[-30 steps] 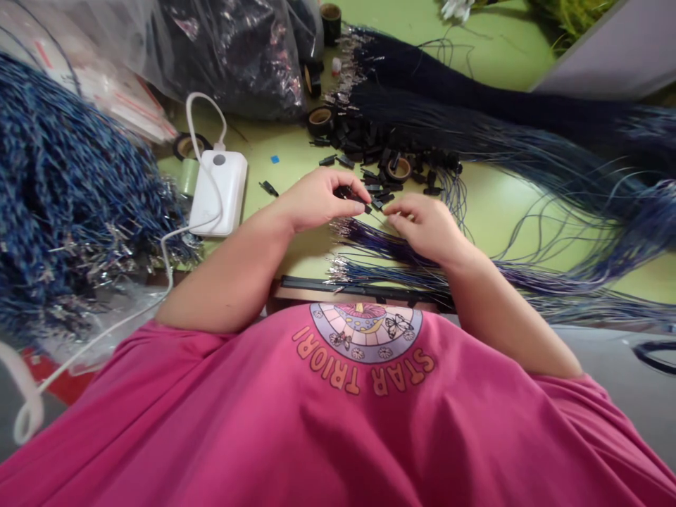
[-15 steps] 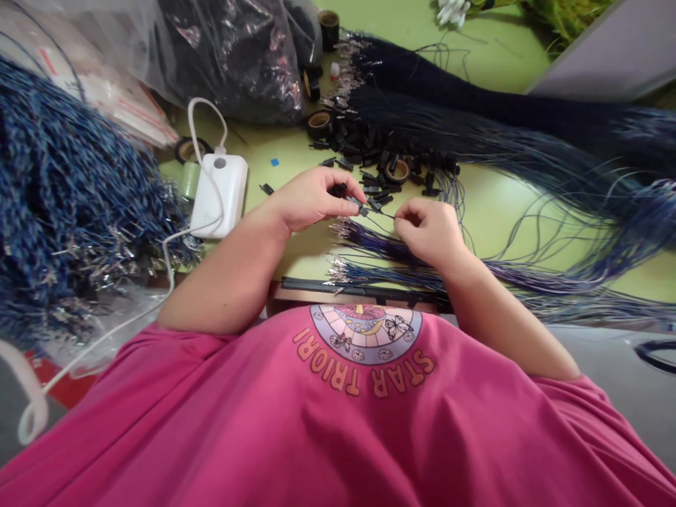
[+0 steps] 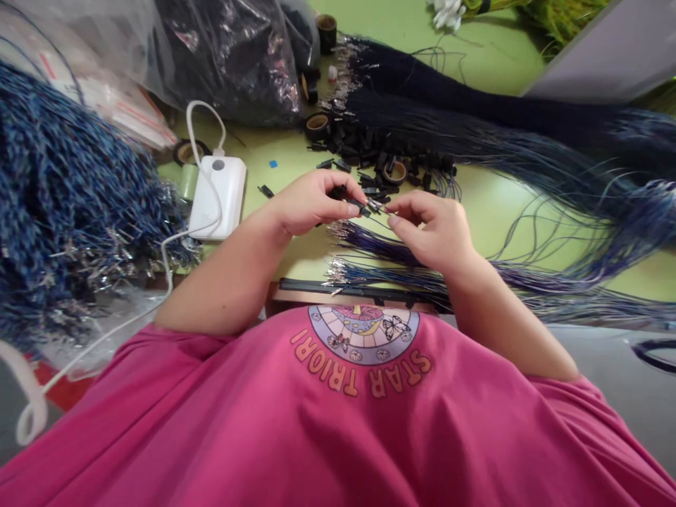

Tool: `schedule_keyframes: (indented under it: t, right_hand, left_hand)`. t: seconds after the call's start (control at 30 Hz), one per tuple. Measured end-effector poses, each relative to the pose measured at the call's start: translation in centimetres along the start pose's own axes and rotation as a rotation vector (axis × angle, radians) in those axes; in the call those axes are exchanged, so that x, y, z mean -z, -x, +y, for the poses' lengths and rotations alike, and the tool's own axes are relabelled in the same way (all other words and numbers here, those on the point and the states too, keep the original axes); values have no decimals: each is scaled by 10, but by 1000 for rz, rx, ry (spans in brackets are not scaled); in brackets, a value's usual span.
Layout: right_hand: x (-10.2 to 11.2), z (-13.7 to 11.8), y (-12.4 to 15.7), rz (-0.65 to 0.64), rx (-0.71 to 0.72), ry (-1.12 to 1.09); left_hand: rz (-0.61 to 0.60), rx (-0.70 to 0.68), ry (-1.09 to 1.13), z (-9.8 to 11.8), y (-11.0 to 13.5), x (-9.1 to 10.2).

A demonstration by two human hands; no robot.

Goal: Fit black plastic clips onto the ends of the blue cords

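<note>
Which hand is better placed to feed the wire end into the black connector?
Right hand: it pinches the wire tip beside the black connector, which the left hand grips.

Left hand (image 3: 309, 204) pinches a small black connector (image 3: 359, 205) between thumb and fingertips. Right hand (image 3: 436, 229), at its 3 o'clock, pinches a thin wire (image 3: 381, 208) with its metal tip right at the connector. Blue wire bundle (image 3: 380, 264) lies on the green table (image 3: 501, 204) at 6 o'clock of both hands. Loose black connectors (image 3: 370, 151) at 12 o'clock. White power bank (image 3: 219, 197) at 9 o'clock of the left hand.
</note>
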State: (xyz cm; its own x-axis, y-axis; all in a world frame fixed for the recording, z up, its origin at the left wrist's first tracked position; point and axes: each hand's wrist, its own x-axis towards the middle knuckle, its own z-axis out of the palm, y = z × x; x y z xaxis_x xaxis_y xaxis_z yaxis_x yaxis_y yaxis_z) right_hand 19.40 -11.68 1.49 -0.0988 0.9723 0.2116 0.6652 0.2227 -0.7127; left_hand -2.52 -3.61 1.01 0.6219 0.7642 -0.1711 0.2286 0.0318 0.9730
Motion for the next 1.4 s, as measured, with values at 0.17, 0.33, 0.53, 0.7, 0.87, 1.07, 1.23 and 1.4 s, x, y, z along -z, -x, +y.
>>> schedule_keyframes:
  t: [0.17, 0.33, 0.53, 0.7, 0.87, 1.07, 1.23, 1.4]
  right_hand:
    - [-5, -3, 0, 12, -48, -46]
    - [-5, 3, 4, 9, -140, -106]
    - [-7, 5, 10, 75, -158, -154]
    - [-12, 8, 10, 151, -147, -125]
    - [-15, 5, 9, 186, -131, -97]
    - [-18, 6, 11, 223, -125, -74]
    - [-25, 6, 11, 158, -77, -86]
    - [-27, 6, 9, 58, -126, -172]
  left_hand:
    - [17, -13, 3, -6, -3, -5]
    - [21, 18, 25, -9, -3, -9]
    - [51, 14, 33, -13, -5, -10]
    - [66, 42, 44, -12, -6, -12]
    - [83, 86, 68, -7, -6, -14]
    - [72, 123, 142, -4, -6, -14]
    - [48, 137, 117, -7, -7, -18]
    - [60, 105, 33, -10, -8, -21]
